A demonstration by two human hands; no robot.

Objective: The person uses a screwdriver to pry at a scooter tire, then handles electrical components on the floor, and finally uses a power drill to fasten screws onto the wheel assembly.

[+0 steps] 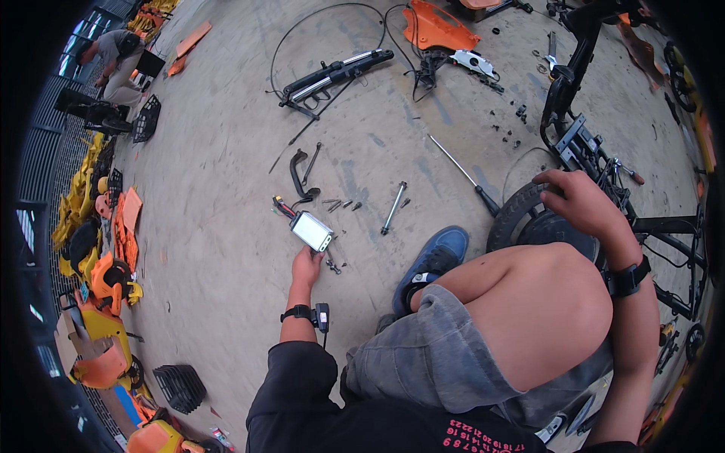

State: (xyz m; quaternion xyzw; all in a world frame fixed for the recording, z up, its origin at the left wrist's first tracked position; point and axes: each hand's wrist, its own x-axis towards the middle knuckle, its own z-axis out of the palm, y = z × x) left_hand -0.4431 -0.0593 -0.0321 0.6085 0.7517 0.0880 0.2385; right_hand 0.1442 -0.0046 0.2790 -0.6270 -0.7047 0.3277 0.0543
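My left hand (306, 264) grips the silver box-shaped controller (310, 230) at its lower end; wires with a yellow plug stick out of its far end. Loose bolts (332, 266) lie beside it on the concrete floor, with a black bent metal part (299, 174) beyond. My right hand (575, 198) is over the black tyre (506, 226) at the right, fingers bent and apart, with nothing visible in them. The wheel is attached to a dismantled black vehicle frame (566, 128), partly hidden by my bare knee.
A long screwdriver (486, 200), axle bolt (393, 208), fork assembly (332, 75), wrench (551, 53) and orange panel (438, 30) lie ahead. Orange and yellow body parts (106, 340) are piled left. Another person (117, 68) crouches at the upper left by a black crate (147, 118).
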